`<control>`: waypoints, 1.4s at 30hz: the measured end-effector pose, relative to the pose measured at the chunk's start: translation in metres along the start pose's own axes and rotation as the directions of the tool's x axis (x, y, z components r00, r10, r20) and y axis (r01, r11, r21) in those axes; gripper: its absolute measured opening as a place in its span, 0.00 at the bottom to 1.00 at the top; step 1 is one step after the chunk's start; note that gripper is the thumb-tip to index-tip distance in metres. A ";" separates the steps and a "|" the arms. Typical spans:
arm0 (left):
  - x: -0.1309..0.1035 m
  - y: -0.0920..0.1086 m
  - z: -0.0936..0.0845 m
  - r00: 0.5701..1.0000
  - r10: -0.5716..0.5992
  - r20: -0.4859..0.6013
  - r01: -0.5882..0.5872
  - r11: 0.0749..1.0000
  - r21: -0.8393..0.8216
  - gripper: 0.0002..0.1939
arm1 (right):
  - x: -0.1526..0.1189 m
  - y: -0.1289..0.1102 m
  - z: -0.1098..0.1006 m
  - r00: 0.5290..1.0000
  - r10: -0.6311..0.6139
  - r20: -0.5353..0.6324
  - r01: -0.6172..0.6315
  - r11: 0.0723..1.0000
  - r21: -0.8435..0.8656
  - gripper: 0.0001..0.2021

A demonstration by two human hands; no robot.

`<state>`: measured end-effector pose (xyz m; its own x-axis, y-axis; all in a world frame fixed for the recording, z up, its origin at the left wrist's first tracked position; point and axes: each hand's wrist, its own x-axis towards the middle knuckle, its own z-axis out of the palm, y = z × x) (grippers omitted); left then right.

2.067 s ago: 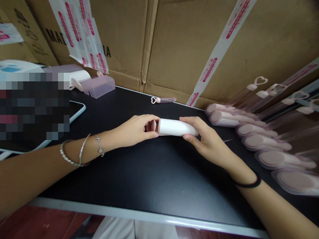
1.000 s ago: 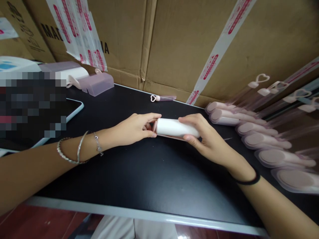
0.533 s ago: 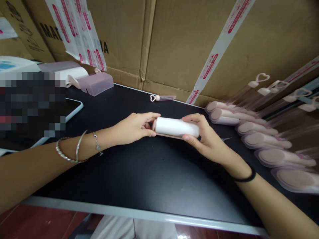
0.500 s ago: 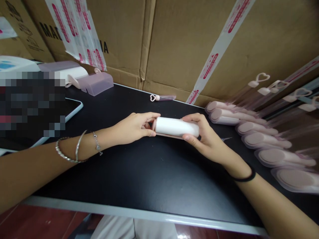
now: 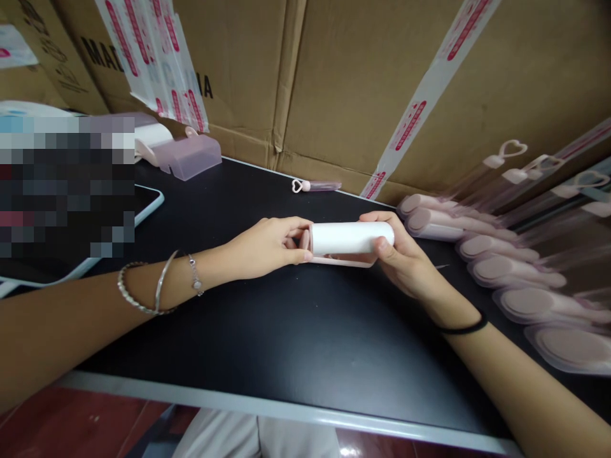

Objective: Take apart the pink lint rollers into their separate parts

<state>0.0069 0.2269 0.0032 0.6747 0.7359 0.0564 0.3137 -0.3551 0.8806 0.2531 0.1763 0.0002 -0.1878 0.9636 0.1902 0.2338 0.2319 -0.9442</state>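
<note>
A white lint roller point(image 5: 346, 238) lies level between my two hands, just over the black tabletop. My left hand point(image 5: 281, 242) pinches its pink end, fingers closed at the left side. Around the right end of the white roll wraps my right hand point(image 5: 398, 251), thumb pressed on the front and fingers behind. Below the roll a thin pink strip point(image 5: 344, 261) shows, with a narrow gap between them; its right end meets my right hand.
Behind the hands lies a small heart-ended handle point(image 5: 317, 186). Several pink lint rollers point(image 5: 506, 273) with heart-shaped handles line the right side. A purple translucent cover point(image 5: 193, 156) and a blue-edged device point(image 5: 150, 202) are at left. A cardboard box point(image 5: 344, 83) walls the back.
Within my grip, the white roll has risen off the pink strip, opening a gap below it. My right thumb has shifted up onto the roll's end. The view has moved slightly.
</note>
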 end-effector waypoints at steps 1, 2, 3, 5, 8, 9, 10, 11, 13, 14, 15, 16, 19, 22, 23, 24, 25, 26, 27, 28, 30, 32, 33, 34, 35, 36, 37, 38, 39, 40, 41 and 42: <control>0.000 0.000 0.001 1.000 0.000 -0.001 0.000 1.000 -0.018 0.27 | 0.001 0.001 0.001 1.000 0.016 -0.022 -0.016 1.000 0.012 0.19; -0.001 0.000 0.002 1.000 0.001 -0.002 -0.001 0.999 -0.035 0.27 | 0.002 0.001 0.001 0.999 0.031 -0.044 -0.031 0.999 0.016 0.21; -0.001 0.001 0.002 1.000 0.003 0.002 -0.003 0.999 -0.048 0.26 | 0.002 0.001 0.001 0.997 0.044 -0.065 -0.043 0.999 0.018 0.22; -0.002 0.001 0.003 1.000 0.011 0.018 -0.010 0.997 -0.071 0.24 | 0.004 0.003 0.001 0.993 0.064 -0.097 -0.062 0.998 0.029 0.24; -0.004 0.002 0.004 0.999 0.021 0.033 -0.017 0.993 -0.117 0.22 | 0.004 0.006 0.001 0.989 0.078 -0.127 -0.075 0.997 0.035 0.23; -0.004 0.002 0.004 0.999 0.021 0.033 -0.016 0.991 -0.133 0.22 | 0.004 0.008 0.001 0.987 0.083 -0.138 -0.080 0.996 0.026 0.23; -0.005 0.002 0.005 0.999 0.021 0.031 -0.016 0.989 -0.145 0.22 | 0.004 0.009 0.001 0.985 0.087 -0.147 -0.085 0.996 0.014 0.23; -0.005 0.001 0.005 0.999 0.022 0.029 -0.017 0.988 -0.153 0.22 | 0.004 0.010 0.002 0.984 0.088 -0.155 -0.088 0.996 0.004 0.23; -0.006 0.001 0.005 0.999 0.028 0.027 -0.023 0.987 -0.159 0.21 | 0.004 0.012 0.002 0.982 0.093 -0.166 -0.096 0.995 -0.009 0.22; -0.006 0.001 0.005 0.999 0.032 0.027 -0.027 0.987 -0.160 0.20 | 0.003 0.013 0.002 0.980 0.100 -0.170 -0.104 0.994 -0.015 0.21; -0.006 0.001 0.005 0.999 0.034 0.028 -0.029 0.987 -0.160 0.20 | 0.003 0.014 0.001 0.979 0.107 -0.173 -0.114 0.993 -0.028 0.21; -0.006 0.000 0.005 0.999 0.033 0.027 -0.029 0.986 -0.163 0.20 | 0.003 0.014 0.000 0.978 0.113 -0.175 -0.123 0.991 -0.047 0.21; -0.005 -0.001 0.005 1.000 0.022 0.011 -0.019 0.982 -0.190 0.22 | 0.004 0.015 -0.006 0.983 0.111 -0.143 -0.128 0.985 -0.115 0.21; -0.003 -0.004 0.005 1.000 -0.002 -0.004 0.001 0.975 -0.222 0.22 | 0.003 0.012 -0.013 0.991 0.117 -0.067 -0.126 0.980 -0.154 0.22; -0.002 -0.005 0.005 1.000 -0.010 -0.008 0.008 0.975 -0.223 0.22 | 0.002 0.011 -0.015 0.991 0.125 -0.041 -0.130 0.979 -0.156 0.21; -0.002 -0.006 0.005 1.000 -0.016 -0.013 0.012 0.975 -0.224 0.22 | 0.001 0.009 -0.016 0.991 0.134 -0.015 -0.135 0.979 -0.152 0.21; -0.002 -0.006 0.004 1.000 -0.016 -0.015 0.013 0.974 -0.224 0.22 | 0.000 0.006 -0.017 0.990 0.144 0.015 -0.140 0.980 -0.142 0.21; -0.002 -0.007 0.004 1.000 -0.012 -0.013 0.009 0.975 -0.222 0.21 | -0.001 0.004 -0.016 0.988 0.149 0.044 -0.142 0.981 -0.132 0.21; -0.002 -0.007 0.004 1.000 -0.001 -0.009 -0.001 0.977 -0.213 0.21 | -0.002 0.001 -0.014 0.987 0.148 0.065 -0.138 0.982 -0.130 0.20; -0.003 -0.006 0.003 1.000 0.011 -0.009 -0.012 0.983 -0.185 0.23 | -0.003 -0.002 -0.011 0.989 0.133 0.072 -0.121 0.981 -0.149 0.20; -0.005 -0.002 0.002 0.999 0.037 -0.029 -0.038 0.998 -0.040 0.31 | -0.006 -0.006 -0.002 0.998 0.051 0.046 -0.037 0.964 -0.264 0.21; -0.007 0.004 0.001 0.992 0.110 -0.056 -0.096 0.971 0.220 0.39 | -0.008 -0.008 0.011 0.997 -0.058 0.046 0.072 0.901 -0.429 0.22; -0.009 0.008 0.000 0.984 0.172 -0.054 -0.141 0.921 0.362 0.39 | -0.009 -0.009 0.017 0.993 -0.096 0.068 0.117 0.864 -0.490 0.23; -0.011 0.012 0.000 0.971 0.236 -0.032 -0.191 0.851 0.489 0.37 | -0.010 -0.009 0.023 0.988 -0.117 0.096 0.151 0.836 -0.527 0.24; -0.012 0.016 0.000 0.958 0.288 0.008 -0.237 0.771 0.592 0.33 | -0.011 -0.009 0.029 0.985 -0.127 0.116 0.170 0.820 -0.547 0.24; -0.014 0.019 -0.001 0.948 0.315 0.053 -0.268 0.695 0.667 0.29 | -0.012 -0.010 0.032 0.983 -0.132 0.125 0.179 0.811 -0.557 0.26; -0.015 0.022 -0.001 0.946 0.311 0.089 -0.277 0.639 0.718 0.27 | -0.013 -0.010 0.035 0.984 -0.133 0.122 0.179 0.806 -0.564 0.27; -0.016 0.024 -0.001 0.953 0.280 0.112 -0.266 0.605 0.751 0.27 | -0.014 -0.011 0.036 0.986 -0.124 0.113 0.167 0.804 -0.571 0.28; -0.016 0.026 -0.002 0.964 0.234 0.124 -0.242 0.590 0.770 0.28 | -0.015 -0.012 0.036 0.989 -0.105 0.100 0.143 0.806 -0.575 0.30; -0.015 0.027 -0.002 0.974 0.189 0.127 -0.216 0.593 0.776 0.29 | -0.016 -0.013 0.036 0.994 -0.074 0.083 0.108 0.812 -0.573 0.32; -0.015 0.026 -0.004 0.980 0.152 0.126 -0.193 0.610 0.768 0.30 | -0.017 -0.014 0.035 0.997 -0.034 0.067 0.066 0.820 -0.568 0.34; -0.013 0.026 -0.005 0.984 0.131 0.123 -0.178 0.634 0.753 0.31 | -0.018 -0.015 0.034 0.998 0.009 0.059 0.026 0.822 -0.568 0.35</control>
<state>0.0023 0.2110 0.0276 0.7870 0.6065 0.1128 0.5813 -0.7903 0.1938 0.2202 0.1504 0.0018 -0.2419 0.9561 0.1651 0.7296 0.2914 -0.6187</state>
